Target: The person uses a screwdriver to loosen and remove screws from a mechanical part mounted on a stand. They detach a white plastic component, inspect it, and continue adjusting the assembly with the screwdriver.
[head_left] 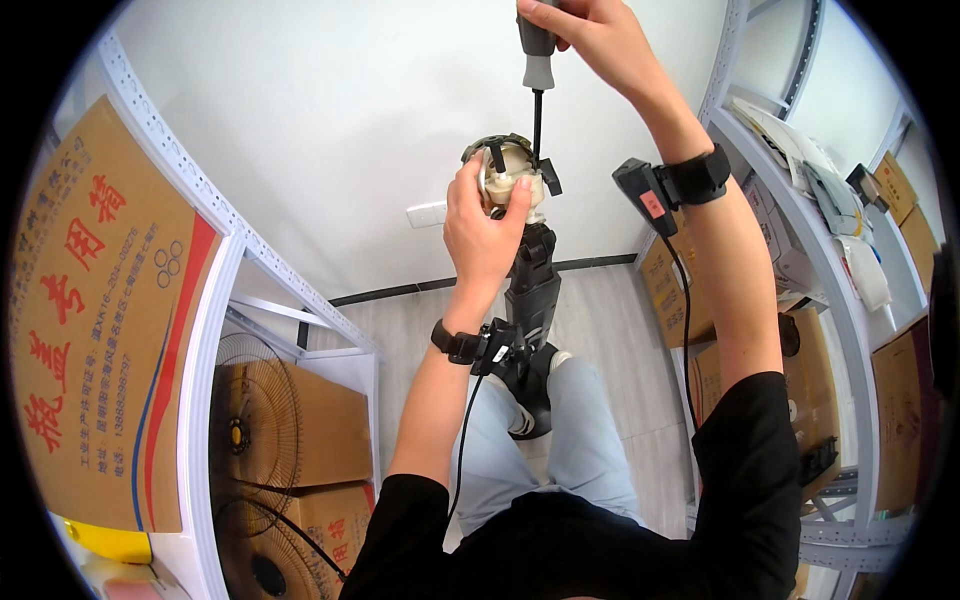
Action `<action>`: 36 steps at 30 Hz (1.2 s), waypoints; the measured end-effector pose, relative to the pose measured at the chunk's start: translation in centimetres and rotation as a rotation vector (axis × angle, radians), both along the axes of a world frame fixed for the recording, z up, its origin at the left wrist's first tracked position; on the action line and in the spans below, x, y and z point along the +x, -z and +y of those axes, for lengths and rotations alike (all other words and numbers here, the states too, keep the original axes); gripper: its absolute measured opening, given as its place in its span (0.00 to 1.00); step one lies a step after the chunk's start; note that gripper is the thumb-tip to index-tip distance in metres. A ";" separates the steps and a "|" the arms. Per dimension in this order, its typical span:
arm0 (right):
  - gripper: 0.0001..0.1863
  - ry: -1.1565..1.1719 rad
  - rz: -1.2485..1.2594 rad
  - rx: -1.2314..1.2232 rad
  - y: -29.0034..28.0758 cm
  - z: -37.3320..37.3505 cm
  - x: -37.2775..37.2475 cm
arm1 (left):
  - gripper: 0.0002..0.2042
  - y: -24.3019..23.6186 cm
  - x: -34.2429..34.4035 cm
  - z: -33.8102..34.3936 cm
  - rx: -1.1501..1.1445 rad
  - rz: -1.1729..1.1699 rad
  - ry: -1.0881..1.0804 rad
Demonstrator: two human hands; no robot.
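A grey and black screwdriver (pixel 538 70) stands nearly upright, its handle gripped by my right hand (pixel 590 35) at the top of the view. The shaft reaches down to the fan's motor head (pixel 514 160), a cream-coloured housing with dark parts on it; the contact at the tip is too small to make out. My left hand (pixel 482 222) is wrapped around the near left side of that motor head, thumb on its front. Below it, the black fan stand (pixel 532 285) runs down to the floor between my feet. No blades or grille sit on the head.
Metal shelving (pixel 240 230) on the left carries a large printed carton (pixel 110 330), with wire fan grilles (pixel 262 430) beneath. Shelves (pixel 800 215) with papers and cartons line the right. A wall socket (pixel 427 214) sits behind the stand. Cables (pixel 686 320) hang from both wrist devices.
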State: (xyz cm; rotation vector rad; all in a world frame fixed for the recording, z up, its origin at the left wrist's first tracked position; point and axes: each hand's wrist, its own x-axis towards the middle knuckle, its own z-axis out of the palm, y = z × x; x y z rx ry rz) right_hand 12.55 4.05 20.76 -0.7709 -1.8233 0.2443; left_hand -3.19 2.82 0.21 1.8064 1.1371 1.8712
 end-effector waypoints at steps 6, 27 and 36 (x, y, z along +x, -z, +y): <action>0.22 0.092 -0.097 0.101 -0.2 -2.5 -1.4 | 0.30 -0.8 0.3 -0.9 -0.054 0.040 -0.025; 0.23 0.159 -0.198 0.081 -0.6 -2.7 -2.0 | 0.29 -0.4 0.5 -0.6 -0.020 0.042 -0.046; 0.24 0.264 -0.158 0.011 -0.8 3.1 -0.9 | 0.29 -0.2 0.1 -0.5 -0.032 0.014 -0.029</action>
